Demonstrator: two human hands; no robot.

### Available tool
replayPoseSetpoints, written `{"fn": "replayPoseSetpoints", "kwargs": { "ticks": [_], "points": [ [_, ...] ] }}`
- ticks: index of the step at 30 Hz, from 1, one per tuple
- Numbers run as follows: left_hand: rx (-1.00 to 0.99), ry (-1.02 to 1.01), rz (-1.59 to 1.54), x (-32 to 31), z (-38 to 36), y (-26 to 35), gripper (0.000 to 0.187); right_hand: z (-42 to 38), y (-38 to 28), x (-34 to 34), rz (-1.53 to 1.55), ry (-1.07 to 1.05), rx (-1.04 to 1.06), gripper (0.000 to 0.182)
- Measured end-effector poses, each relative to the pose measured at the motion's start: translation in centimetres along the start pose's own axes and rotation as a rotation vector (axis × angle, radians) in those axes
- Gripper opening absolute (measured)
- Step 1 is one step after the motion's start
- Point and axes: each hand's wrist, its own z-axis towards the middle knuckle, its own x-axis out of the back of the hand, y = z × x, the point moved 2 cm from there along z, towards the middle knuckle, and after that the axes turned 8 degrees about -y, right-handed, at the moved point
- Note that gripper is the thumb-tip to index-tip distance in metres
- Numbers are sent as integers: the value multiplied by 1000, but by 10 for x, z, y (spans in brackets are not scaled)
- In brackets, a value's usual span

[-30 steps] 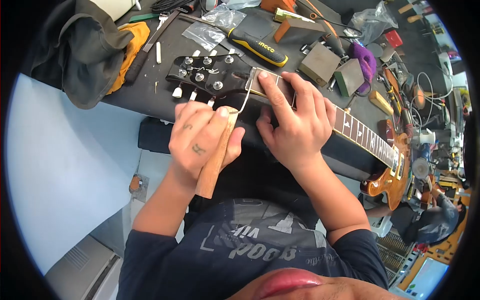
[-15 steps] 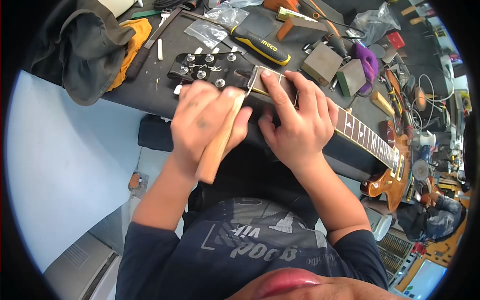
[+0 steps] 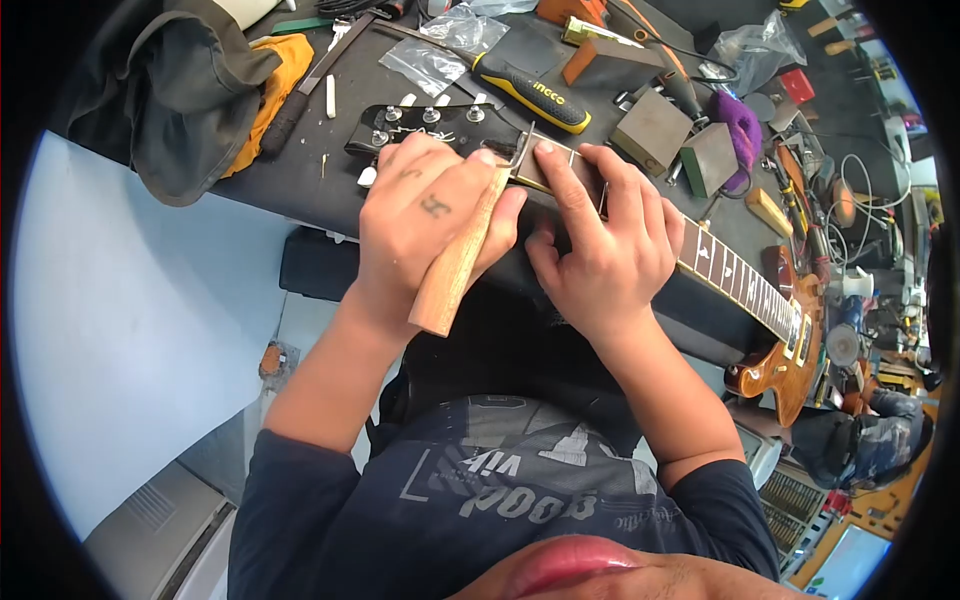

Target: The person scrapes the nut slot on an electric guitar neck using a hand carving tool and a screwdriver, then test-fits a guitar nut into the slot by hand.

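Observation:
An electric guitar [image 3: 742, 284] lies across the bench, its dark headstock [image 3: 455, 131] to the left and its amber body [image 3: 772, 368] to the right. My left hand [image 3: 430, 205] is closed round a wooden-handled tool [image 3: 452, 270], whose handle slants down toward me. Its thin metal end reaches the nut area, where headstock and fingerboard meet; the exact contact is too small to make out. My right hand [image 3: 610, 235] grips the neck just beyond the nut, index finger lying on the fingerboard and thumb at the near side.
Behind the neck lie a black-and-yellow screwdriver [image 3: 530, 93], a plastic bag [image 3: 440, 55], blocks [image 3: 650, 130] and a purple cloth [image 3: 738, 125]. A dark cap [image 3: 170, 90] sits at the left. Tools and cables crowd the right, where another person [image 3: 870, 440] is partly visible.
My left hand has moved slightly up and right with the wooden-handled tool, its metal end now further across the nut area. My right hand keeps its hold on the neck. The view has shifted slightly.

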Motion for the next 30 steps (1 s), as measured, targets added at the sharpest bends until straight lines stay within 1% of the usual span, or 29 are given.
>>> {"fn": "replayPoseSetpoints", "kwargs": {
  "ticks": [3, 4, 7, 8, 9, 12, 13, 16, 17, 20, 21, 22, 24, 25, 26, 28, 30],
  "points": [
    [42, 34, -38, 6, -17, 13, 46, -1, 0, 1, -4, 15, 11, 73],
    [79, 4, -42, 8, -20, 15, 45, 0, 1, -2, -7, 30, 13, 73],
    [-8, 23, 28, -1, 1, 2, 45, -1, -1, 0, -1, 2, 6, 73],
    [30, -26, 28, 0, 8, 1, 46, 1, -1, 1, -9, -5, 4, 73],
    [40, -2, 11, 0, 2, 3, 46, 1, -1, 3, -12, -21, 3, 73],
    [53, 53, -59, 8, -21, 21, 46, 0, 1, -3, -11, 46, 27, 74],
    [87, 8, -57, 11, -23, 23, 46, 0, 2, -3, -6, 39, 23, 74],
    [5, 8, 10, -2, -3, 1, 46, 0, -1, 0, -11, 1, -2, 74],
    [63, -40, 19, -2, 3, 2, 46, 0, 0, -1, -7, 5, 2, 74],
    [20, 46, 22, 1, -20, 16, 46, 2, -1, 6, -6, -15, 12, 72],
    [46, 23, -3, 6, -24, 21, 46, 2, 0, 2, -5, 29, 28, 72],
    [69, -1, -22, 8, -25, 23, 47, 2, 2, 1, -7, 28, 16, 72],
    [-48, 26, 55, 4, -12, 11, 48, 1, 0, 3, 4, -4, 6, 72],
    [-30, 22, 63, -1, -9, 2, 48, -1, 0, -1, 6, 0, -10, 75],
    [6, -15, 52, -3, -5, -2, 48, -2, -1, -1, 8, -7, -7, 76],
    [32, 17, 58, -3, -14, 8, 47, -1, 1, 0, 3, -9, -6, 76],
    [35, 35, 7, 6, -28, 20, 48, 1, 3, -3, 6, 36, 6, 77]
  ]
}}
